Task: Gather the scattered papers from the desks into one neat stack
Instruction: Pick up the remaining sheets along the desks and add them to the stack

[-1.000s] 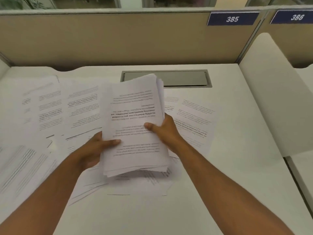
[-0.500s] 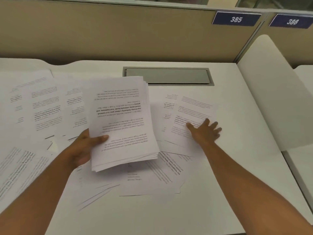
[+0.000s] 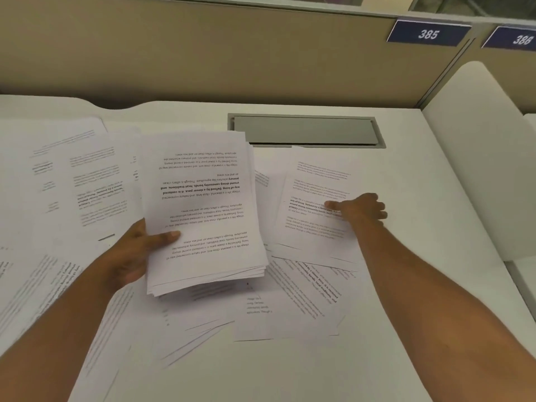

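Observation:
My left hand (image 3: 130,253) grips a thick stack of printed papers (image 3: 203,210) by its left edge, thumb on top, held above the white desk (image 3: 406,329). My right hand (image 3: 359,210) lies on a loose printed sheet (image 3: 313,216) to the right of the stack, fingers curled on the paper. More loose sheets (image 3: 293,303) lie fanned under and in front of the stack. Other scattered sheets (image 3: 72,181) cover the left part of the desk.
A grey cable hatch (image 3: 304,130) is set into the desk behind the papers. A beige partition (image 3: 203,53) with number plates 385 (image 3: 428,33) and 386 (image 3: 522,39) stands behind. A white rounded divider (image 3: 478,158) bounds the desk on the right.
My right hand let go of the stack, reached right onto a loose sheet, and its fingers have curled. The stack stays in my left hand, shifted slightly left.

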Action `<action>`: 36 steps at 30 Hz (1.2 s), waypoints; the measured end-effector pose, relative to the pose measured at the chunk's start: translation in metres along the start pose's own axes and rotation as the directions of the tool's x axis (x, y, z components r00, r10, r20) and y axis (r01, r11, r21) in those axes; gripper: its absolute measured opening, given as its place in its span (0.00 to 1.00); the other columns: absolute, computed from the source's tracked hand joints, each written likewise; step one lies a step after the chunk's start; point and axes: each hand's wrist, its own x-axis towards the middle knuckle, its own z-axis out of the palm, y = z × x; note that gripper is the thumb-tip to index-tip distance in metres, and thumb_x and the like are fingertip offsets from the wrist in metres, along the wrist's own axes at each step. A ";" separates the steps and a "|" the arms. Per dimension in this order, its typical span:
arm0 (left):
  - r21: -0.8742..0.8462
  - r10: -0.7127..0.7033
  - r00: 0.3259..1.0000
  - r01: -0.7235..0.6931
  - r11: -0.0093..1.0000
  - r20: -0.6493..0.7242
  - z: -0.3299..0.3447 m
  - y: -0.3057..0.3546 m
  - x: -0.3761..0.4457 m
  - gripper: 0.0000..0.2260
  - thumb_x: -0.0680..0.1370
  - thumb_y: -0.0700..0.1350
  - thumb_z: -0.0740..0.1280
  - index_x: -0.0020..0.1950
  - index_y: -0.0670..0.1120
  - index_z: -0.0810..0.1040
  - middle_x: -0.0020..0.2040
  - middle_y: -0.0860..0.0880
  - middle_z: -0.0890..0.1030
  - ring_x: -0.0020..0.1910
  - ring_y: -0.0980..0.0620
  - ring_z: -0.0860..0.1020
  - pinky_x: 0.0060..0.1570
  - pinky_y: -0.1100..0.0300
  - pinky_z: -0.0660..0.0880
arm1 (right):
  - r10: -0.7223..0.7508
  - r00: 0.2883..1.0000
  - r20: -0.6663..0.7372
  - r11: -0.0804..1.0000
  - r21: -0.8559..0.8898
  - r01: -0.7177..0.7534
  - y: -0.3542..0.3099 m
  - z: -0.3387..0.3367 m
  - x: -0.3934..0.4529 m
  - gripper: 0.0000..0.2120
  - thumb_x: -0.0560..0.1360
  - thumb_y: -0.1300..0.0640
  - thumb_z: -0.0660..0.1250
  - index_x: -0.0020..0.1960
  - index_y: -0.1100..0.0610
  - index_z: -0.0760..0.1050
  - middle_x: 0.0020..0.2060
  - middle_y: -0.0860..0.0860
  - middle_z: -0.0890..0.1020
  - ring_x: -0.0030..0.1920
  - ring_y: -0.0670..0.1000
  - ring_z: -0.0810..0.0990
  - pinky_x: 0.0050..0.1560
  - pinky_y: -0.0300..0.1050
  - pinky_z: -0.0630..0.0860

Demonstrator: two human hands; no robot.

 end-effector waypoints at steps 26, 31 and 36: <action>-0.021 -0.013 1.000 0.013 1.000 -0.018 -0.023 -0.020 -0.002 0.30 0.81 0.32 0.74 0.78 0.56 0.76 0.70 0.48 0.87 0.67 0.42 0.87 0.61 0.43 0.87 | -0.450 0.802 0.392 0.832 0.511 0.217 -0.023 -0.066 -0.057 0.14 0.80 0.69 0.71 0.61 0.57 0.75 0.59 0.62 0.87 0.53 0.63 0.89 0.53 0.62 0.86; -0.065 -0.018 1.000 0.019 0.998 0.009 -0.012 -0.019 -0.004 0.28 0.80 0.33 0.75 0.76 0.54 0.77 0.69 0.44 0.88 0.66 0.38 0.87 0.57 0.43 0.88 | -0.670 0.602 0.435 0.657 0.725 0.208 -0.039 -0.082 -0.108 0.17 0.78 0.67 0.74 0.62 0.52 0.77 0.57 0.58 0.89 0.49 0.59 0.91 0.43 0.54 0.88; -0.049 0.045 0.996 -0.041 0.998 0.073 0.003 -0.017 -0.009 0.38 0.70 0.49 0.85 0.79 0.52 0.77 0.70 0.43 0.87 0.65 0.40 0.87 0.54 0.46 0.88 | -0.706 0.634 0.317 0.648 0.652 0.395 -0.060 -0.001 -0.159 0.14 0.77 0.68 0.76 0.57 0.54 0.77 0.57 0.61 0.88 0.48 0.57 0.89 0.49 0.51 0.87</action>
